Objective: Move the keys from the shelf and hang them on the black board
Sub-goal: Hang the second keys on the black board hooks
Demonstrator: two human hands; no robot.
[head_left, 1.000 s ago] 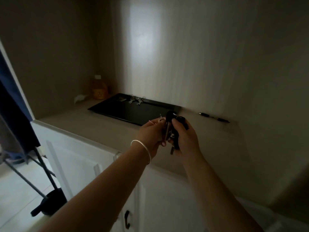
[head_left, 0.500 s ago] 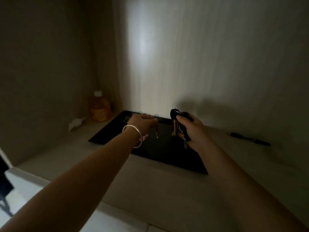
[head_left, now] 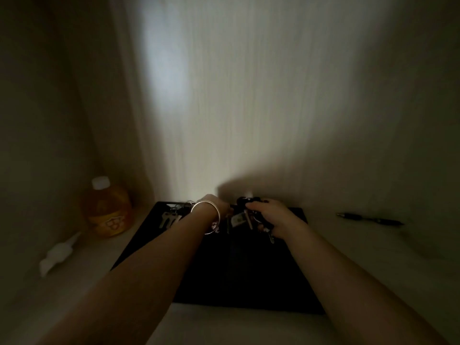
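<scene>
The black board lies flat on the shelf against the back wall. My left hand, with a silver bangle on the wrist, reaches the board's far edge and pinches a single key that dangles below it. My right hand is shut on a bunch of keys with a black fob, held just above the board's far edge. Another set of silver keys rests at the board's far left corner.
An orange bottle with a white cap stands in the left corner. A small white object lies in front of it. A black pen lies on the shelf to the right of the board. The scene is dim.
Both hands have moved forward to the board's far edge. My view has come closer and tilted down. The left hand now sits right next to the right hand's bunch.
</scene>
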